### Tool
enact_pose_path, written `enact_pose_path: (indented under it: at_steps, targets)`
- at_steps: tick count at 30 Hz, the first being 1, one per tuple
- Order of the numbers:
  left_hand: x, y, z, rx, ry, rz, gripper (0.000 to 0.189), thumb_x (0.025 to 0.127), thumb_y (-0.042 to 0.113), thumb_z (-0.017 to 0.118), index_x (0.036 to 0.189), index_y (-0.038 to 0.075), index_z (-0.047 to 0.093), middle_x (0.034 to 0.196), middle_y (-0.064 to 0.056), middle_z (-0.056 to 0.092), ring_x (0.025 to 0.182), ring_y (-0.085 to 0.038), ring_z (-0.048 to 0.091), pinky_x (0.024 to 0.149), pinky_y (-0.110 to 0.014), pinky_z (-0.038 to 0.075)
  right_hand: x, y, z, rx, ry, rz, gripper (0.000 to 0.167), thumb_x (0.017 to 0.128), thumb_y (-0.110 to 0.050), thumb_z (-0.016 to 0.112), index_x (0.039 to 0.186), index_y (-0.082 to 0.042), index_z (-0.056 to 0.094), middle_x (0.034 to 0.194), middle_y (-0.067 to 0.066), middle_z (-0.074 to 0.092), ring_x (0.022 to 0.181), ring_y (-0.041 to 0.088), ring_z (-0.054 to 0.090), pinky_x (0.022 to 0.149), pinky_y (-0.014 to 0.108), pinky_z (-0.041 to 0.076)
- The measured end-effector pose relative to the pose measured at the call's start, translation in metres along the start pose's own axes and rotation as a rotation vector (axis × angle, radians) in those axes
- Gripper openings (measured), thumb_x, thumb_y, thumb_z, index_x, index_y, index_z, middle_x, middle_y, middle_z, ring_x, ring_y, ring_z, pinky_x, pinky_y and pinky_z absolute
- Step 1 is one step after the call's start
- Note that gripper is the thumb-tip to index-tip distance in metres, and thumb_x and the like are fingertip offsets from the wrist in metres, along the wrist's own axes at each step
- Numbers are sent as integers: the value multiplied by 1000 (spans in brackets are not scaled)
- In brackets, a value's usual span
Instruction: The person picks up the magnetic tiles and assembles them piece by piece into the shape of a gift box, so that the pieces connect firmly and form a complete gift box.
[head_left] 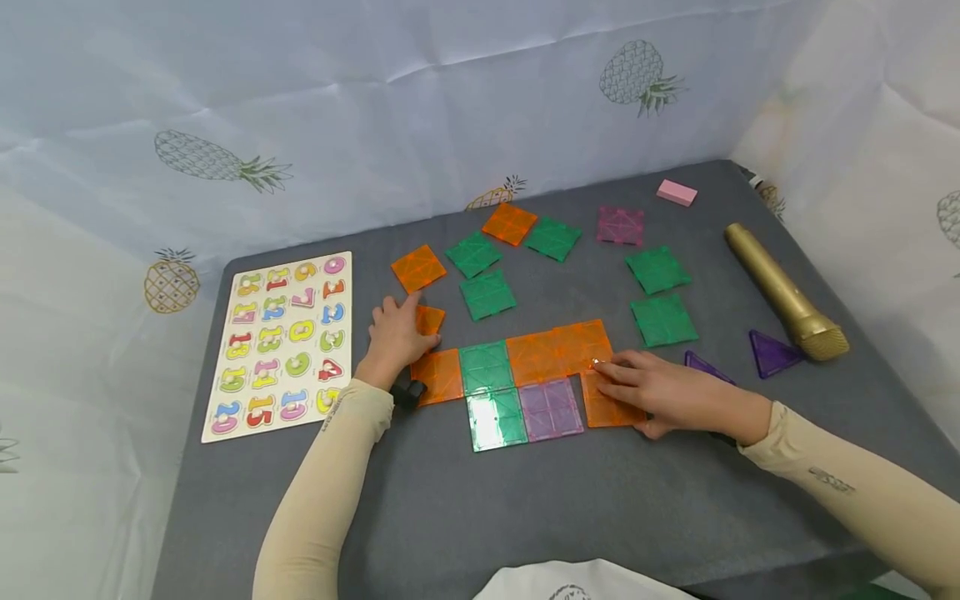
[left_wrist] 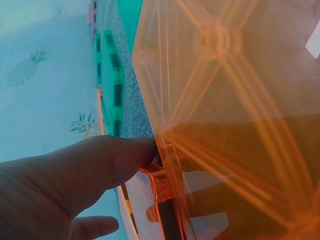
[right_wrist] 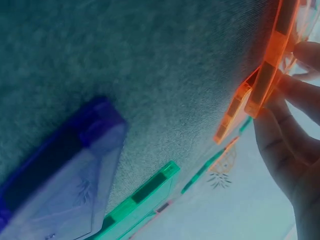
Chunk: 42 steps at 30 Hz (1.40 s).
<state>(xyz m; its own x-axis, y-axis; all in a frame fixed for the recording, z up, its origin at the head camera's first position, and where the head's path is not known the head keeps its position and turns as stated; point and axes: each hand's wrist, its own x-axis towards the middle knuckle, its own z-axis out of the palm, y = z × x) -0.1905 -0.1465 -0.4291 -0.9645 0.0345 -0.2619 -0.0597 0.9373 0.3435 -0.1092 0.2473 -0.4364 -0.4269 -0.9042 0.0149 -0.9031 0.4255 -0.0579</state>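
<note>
My left hand (head_left: 396, 337) pinches an orange magnetic tile (head_left: 429, 320) at its edges, between thumb and fingers. The thumb (left_wrist: 125, 152) presses at a tile edge in the left wrist view. Close by lies another orange tile (head_left: 438, 377), joined to a green tile (head_left: 485, 367) in a row that runs right to two overlapping orange tiles (head_left: 536, 357). A second green tile (head_left: 497, 419) and a purple square tile (head_left: 551, 410) sit below that row. My right hand (head_left: 667, 393) grips an orange tile (head_left: 609, 404) by its right part, beside the purple square.
Loose green tiles (head_left: 487, 294), an orange tile (head_left: 418, 268) and a magenta tile (head_left: 621, 225) lie farther back. A number puzzle board (head_left: 281, 342) is at left. At right are a gold microphone (head_left: 783, 287), purple triangle tiles (head_left: 772, 354) and a pink block (head_left: 677, 192).
</note>
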Motion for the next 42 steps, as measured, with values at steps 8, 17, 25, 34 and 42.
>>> enact_pose_path:
  at_steps: [8, 17, 25, 34, 42]
  targets:
    - [1, -1, 0, -22, 5, 13, 80, 84, 35, 72, 150, 15, 32, 136, -29, 32, 116, -46, 33, 96, -63, 35, 4, 6, 5, 50, 18, -26, 56, 73, -20, 73, 125, -2, 63, 133, 15, 58, 115, 29, 50, 86, 39, 52]
    - [-7, -13, 0, -45, 51, 71, 80, 82, 31, 75, 149, 17, 34, 121, -23, 38, 105, -38, 33, 84, -55, 38, 12, 10, 14, 80, 93, -71, 47, 79, -20, 71, 122, -2, 65, 132, 9, 60, 113, 25, 51, 85, 35, 52]
    - [-27, -10, -8, -33, 126, 207, 78, 79, 27, 78, 146, 13, 41, 125, -21, 41, 110, -38, 35, 88, -56, 37, 9, 8, 12, 68, 87, -10, 53, 83, -31, 74, 126, -3, 64, 132, 9, 60, 115, 28, 52, 88, 44, 51]
    - [-80, -4, -10, 67, 79, 498, 73, 74, 26, 83, 138, 12, 52, 129, -17, 46, 114, -35, 41, 90, -54, 41, 3, 6, 16, 79, 78, 52, 58, 85, -41, 70, 130, -6, 60, 136, 9, 58, 121, 29, 51, 93, 46, 49]
    - [-115, -10, 8, 169, 8, 663, 64, 71, 28, 85, 129, 13, 61, 130, -12, 50, 115, -29, 43, 91, -48, 45, 0, 7, 17, 81, 79, 67, 61, 85, -41, 71, 131, -3, 59, 134, 10, 59, 124, 30, 52, 96, 46, 48]
